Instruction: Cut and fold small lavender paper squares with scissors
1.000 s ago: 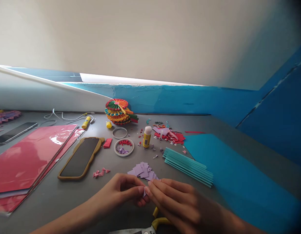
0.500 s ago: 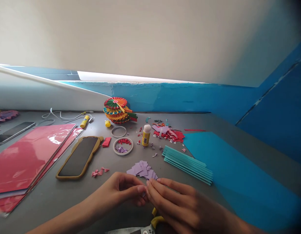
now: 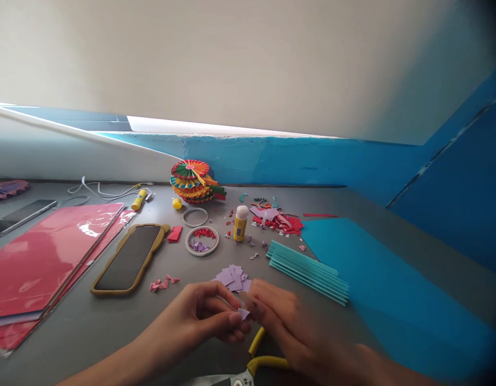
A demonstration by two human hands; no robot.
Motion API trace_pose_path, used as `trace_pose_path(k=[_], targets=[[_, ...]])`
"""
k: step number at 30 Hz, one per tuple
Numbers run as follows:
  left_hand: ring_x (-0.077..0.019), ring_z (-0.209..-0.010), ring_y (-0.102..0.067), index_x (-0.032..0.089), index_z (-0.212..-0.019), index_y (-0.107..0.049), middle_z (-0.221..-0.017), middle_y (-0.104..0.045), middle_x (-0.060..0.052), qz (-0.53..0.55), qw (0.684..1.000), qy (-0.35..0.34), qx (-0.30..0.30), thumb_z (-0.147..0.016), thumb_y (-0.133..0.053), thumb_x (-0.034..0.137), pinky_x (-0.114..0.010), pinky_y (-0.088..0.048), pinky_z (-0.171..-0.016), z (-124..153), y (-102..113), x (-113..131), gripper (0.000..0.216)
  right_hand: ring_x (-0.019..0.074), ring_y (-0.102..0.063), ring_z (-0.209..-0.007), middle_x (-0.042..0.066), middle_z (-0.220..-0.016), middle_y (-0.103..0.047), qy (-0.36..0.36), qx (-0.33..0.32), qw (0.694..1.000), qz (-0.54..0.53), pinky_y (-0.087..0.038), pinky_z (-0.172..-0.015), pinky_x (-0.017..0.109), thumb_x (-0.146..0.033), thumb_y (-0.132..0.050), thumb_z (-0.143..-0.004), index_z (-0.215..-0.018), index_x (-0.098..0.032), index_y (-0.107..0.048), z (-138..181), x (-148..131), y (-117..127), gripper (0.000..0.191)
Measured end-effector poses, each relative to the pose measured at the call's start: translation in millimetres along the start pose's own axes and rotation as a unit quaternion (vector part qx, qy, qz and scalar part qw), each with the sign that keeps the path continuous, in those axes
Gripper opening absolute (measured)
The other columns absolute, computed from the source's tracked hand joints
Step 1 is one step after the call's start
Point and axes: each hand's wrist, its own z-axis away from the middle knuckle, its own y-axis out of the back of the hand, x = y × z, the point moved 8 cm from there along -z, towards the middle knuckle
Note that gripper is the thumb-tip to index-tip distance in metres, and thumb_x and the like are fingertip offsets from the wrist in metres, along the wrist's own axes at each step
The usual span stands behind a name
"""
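Observation:
Between the thumb and fingers of my left hand [image 3: 209, 313] is a small folded piece of lilac paper [image 3: 243, 314], one pointed corner showing. My right hand [image 3: 282, 316], partly smeared by motion, has its fingers curled and its fingertips at the paper's right side. Just beyond both hands lies a loose pile of lilac paper squares [image 3: 232, 277]. Below my right hand are scissors [image 3: 267, 363] with yellow handles, partly cut off by the lower edge of the view.
A glue stick [image 3: 240, 225] stands behind the pile, near a tape ring [image 3: 187, 247] holding tiny folded bits. Left are a phone [image 3: 129, 260] and red paper packs [image 3: 54, 257]. Right are pleated teal paper [image 3: 308, 272] and a blue sheet [image 3: 392, 289]. A colourful paper figure [image 3: 195, 182] stands behind.
My right hand has curled its fingers and turned, uncovering more of the lilac paper piece and the yellow scissor handles. My left hand has shifted slightly right.

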Motion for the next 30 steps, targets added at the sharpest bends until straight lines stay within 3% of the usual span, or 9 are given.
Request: trace_pose_path(k=[4, 8, 12, 16, 21, 25, 30], targets=[[-0.0166, -0.077, -0.069, 0.017, -0.092, -0.052, -0.082, -0.075, -0.007, 0.005, 0.999, -0.040, -0.001, -0.082, -0.069, 0.030, -0.027, -0.054, -0.072, 5.1, -8.8, 7.1, 0.024, 0.0133, -0.052, -0.070, 0.000, -0.079, -0.056, -0.055, -0.016, 0.998, -0.023, -0.043, -0.063, 0.025, -0.027, -0.032, -0.102, -0.081, -0.020, -0.049, -2.3, 1.2, -9.5, 0.028], [-0.0169, -0.078, -0.070, 0.016, -0.095, -0.051, -0.083, -0.075, -0.007, 0.011, 0.999, -0.038, 0.003, -0.082, -0.069, 0.029, -0.028, -0.054, -0.073, 5.8, -9.7, 6.4, 0.025, 0.0145, -0.052, -0.075, 0.002, -0.085, -0.056, -0.059, -0.026, 0.998, 0.008, -0.042, -0.067, 0.026, -0.021, -0.031, -0.101, -0.088, -0.018, -0.049, 2.0, 6.4, -14.6, 0.023], [-0.0180, -0.081, -0.070, 0.012, -0.093, -0.061, -0.087, -0.074, -0.010, 0.000, 1.000, -0.005, -0.029, -0.082, -0.068, 0.032, -0.027, -0.053, -0.075, 5.0, -13.2, -2.8, 0.024, 0.0151, -0.048, -0.066, 0.004, -0.083, -0.055, -0.016, -0.021, 0.994, 0.108, -0.037, -0.057, 0.027, -0.012, -0.038, -0.093, -0.087, -0.017, -0.049, 5.4, 8.8, -21.8, 0.013], [-0.0179, -0.076, -0.070, 0.012, -0.088, -0.064, -0.086, -0.075, -0.010, -0.009, 0.999, 0.020, -0.033, -0.082, -0.067, 0.037, -0.026, -0.053, -0.069, 5.9, -13.5, -10.0, 0.026, 0.0163, -0.045, -0.066, 0.004, -0.080, -0.053, 0.057, -0.010, 0.982, 0.182, -0.033, -0.056, 0.029, -0.004, -0.040, -0.085, -0.083, -0.016, -0.050, 5.3, 0.8, -24.1, 0.016], [-0.0168, -0.079, -0.070, 0.012, -0.088, -0.065, -0.086, -0.075, -0.009, -0.004, 1.000, -0.010, -0.005, -0.083, -0.066, 0.036, -0.025, -0.053, -0.073, 2.9, -4.5, -2.2, 0.024, 0.0154, -0.050, -0.077, 0.003, -0.092, -0.054, -0.006, -0.004, 0.999, 0.050, -0.042, -0.068, 0.028, -0.016, -0.032, -0.098, -0.093, -0.019, -0.048, 2.7, 2.0, -8.3, 0.017], [-0.0167, -0.080, -0.070, 0.012, -0.088, -0.065, -0.087, -0.075, -0.010, 0.007, 1.000, -0.009, 0.007, -0.085, -0.064, 0.037, -0.026, -0.053, -0.075, 0.6, -1.1, -2.4, 0.025, 0.0134, -0.053, -0.078, 0.002, -0.095, -0.054, -0.057, -0.028, 0.998, -0.020, -0.046, -0.072, 0.027, -0.014, -0.033, -0.098, -0.100, -0.020, -0.044, 3.5, 4.1, -4.6, 0.013], [-0.0176, -0.078, -0.070, 0.011, -0.088, -0.065, -0.086, -0.075, -0.011, -0.041, 0.999, -0.006, -0.002, -0.086, -0.061, 0.039, -0.026, -0.053, -0.072, 3.3, -8.0, -2.3, 0.029, 0.0129, -0.054, -0.071, 0.000, -0.087, -0.056, -0.078, -0.056, 0.995, -0.015, -0.046, -0.063, 0.024, -0.006, -0.041, -0.090, -0.094, -0.021, -0.048, 7.9, 6.4, -5.4, 0.016]])
